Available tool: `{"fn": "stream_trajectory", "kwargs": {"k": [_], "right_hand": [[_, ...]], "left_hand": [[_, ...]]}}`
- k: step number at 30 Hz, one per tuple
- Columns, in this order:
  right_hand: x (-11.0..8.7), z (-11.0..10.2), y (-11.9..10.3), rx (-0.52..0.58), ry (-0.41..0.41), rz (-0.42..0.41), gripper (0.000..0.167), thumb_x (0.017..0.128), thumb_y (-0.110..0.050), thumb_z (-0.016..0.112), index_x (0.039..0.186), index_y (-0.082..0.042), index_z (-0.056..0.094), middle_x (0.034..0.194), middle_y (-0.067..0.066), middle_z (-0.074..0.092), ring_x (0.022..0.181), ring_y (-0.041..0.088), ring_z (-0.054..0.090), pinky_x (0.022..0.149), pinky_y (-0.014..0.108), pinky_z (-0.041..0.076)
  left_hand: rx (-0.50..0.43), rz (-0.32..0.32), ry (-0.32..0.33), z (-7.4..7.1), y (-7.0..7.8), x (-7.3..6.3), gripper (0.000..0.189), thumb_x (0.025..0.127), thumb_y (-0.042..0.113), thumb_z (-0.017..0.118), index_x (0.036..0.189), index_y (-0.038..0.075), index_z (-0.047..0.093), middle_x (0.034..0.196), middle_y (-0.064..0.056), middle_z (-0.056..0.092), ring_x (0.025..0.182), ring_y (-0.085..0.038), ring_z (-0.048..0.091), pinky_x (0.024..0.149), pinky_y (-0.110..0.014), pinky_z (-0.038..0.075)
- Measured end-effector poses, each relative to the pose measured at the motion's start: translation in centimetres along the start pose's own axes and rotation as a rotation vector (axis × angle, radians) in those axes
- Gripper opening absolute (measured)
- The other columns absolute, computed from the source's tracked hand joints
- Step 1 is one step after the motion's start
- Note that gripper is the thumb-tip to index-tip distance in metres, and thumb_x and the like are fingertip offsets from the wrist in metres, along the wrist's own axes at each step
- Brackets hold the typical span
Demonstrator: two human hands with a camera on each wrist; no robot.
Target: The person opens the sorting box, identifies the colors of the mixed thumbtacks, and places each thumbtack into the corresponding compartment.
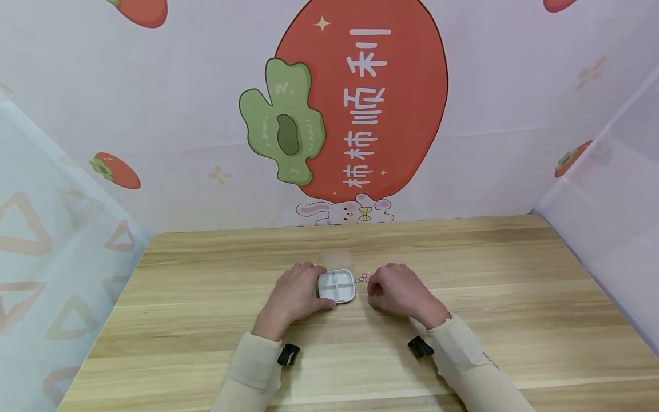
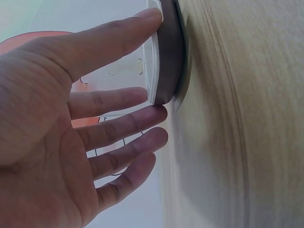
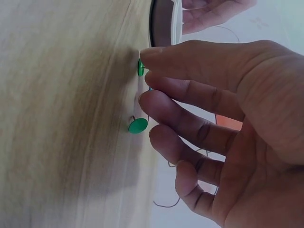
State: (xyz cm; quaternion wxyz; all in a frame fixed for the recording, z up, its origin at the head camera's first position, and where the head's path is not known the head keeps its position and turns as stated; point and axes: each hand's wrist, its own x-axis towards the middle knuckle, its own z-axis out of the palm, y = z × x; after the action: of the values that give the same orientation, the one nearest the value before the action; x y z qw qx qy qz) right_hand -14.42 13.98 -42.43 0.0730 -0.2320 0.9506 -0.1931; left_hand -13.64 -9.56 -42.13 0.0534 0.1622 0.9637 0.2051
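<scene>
A small square pill box (image 1: 337, 285) with four white compartments lies on the table, its clear lid (image 1: 334, 258) tipped back behind it. My left hand (image 1: 296, 290) grips the box from the left, thumb on the near rim and forefinger at the far corner; its dark side wall (image 2: 170, 52) shows in the left wrist view. Right of the box, my right hand (image 1: 399, 289) has curled fingers. Its thumb and forefinger pinch the pin of a green thumbtack (image 3: 141, 67), low by the tabletop. Another green thumbtack (image 3: 138, 125) lies just below the fingertips.
Several thumbtacks (image 1: 362, 278) lie between the box and my right hand. The wooden table (image 1: 206, 320) meets a printed cloth backdrop (image 1: 195, 103) at its far edge, with cloth sides at left and right.
</scene>
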Motion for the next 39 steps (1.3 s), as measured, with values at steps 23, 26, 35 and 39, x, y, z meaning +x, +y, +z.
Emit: {"fn": "stream_trajectory", "kwargs": {"k": [23,26,35,39], "right_hand": [[0.17,0.26,0.02,0.002,0.039,-0.010,0.016,0.085,-0.012,0.079,0.073,-0.020,0.071,0.063,-0.010,0.053,0.064,0.013,0.049,0.063,0.031,0.041],[0.21,0.26,0.07,0.023,0.052,-0.023,0.016,0.085,-0.012,0.079,0.074,-0.020,0.072,0.065,-0.011,0.055,0.065,0.013,0.049,0.065,0.032,0.042],[0.25,0.18,-0.02,0.069,0.124,-0.052,0.007,0.086,-0.012,0.077,0.081,-0.017,0.075,0.072,-0.012,0.061,0.070,0.011,0.051,0.068,0.031,0.045],[0.34,0.20,-0.07,0.091,0.155,-0.042,0.004,0.085,-0.012,0.079,0.084,-0.015,0.076,0.075,-0.011,0.063,0.071,0.011,0.052,0.069,0.032,0.046]], "left_hand": [[0.007,0.006,-0.014,-0.16,0.06,-0.04,0.066,0.074,0.036,0.092,0.126,0.004,0.067,0.116,-0.010,0.065,0.098,-0.025,0.057,0.089,-0.046,0.048],[0.011,0.008,-0.016,-0.19,0.07,-0.03,0.066,0.074,0.036,0.092,0.126,0.004,0.067,0.116,-0.010,0.065,0.098,-0.025,0.058,0.088,-0.046,0.048],[0.011,0.014,-0.024,-0.18,0.11,-0.01,0.065,0.074,0.035,0.092,0.125,0.004,0.067,0.116,-0.010,0.065,0.097,-0.025,0.058,0.087,-0.047,0.048],[0.012,0.011,-0.027,-0.17,0.10,-0.07,0.065,0.074,0.035,0.092,0.125,0.004,0.067,0.116,-0.010,0.064,0.098,-0.025,0.058,0.087,-0.047,0.048]]}}
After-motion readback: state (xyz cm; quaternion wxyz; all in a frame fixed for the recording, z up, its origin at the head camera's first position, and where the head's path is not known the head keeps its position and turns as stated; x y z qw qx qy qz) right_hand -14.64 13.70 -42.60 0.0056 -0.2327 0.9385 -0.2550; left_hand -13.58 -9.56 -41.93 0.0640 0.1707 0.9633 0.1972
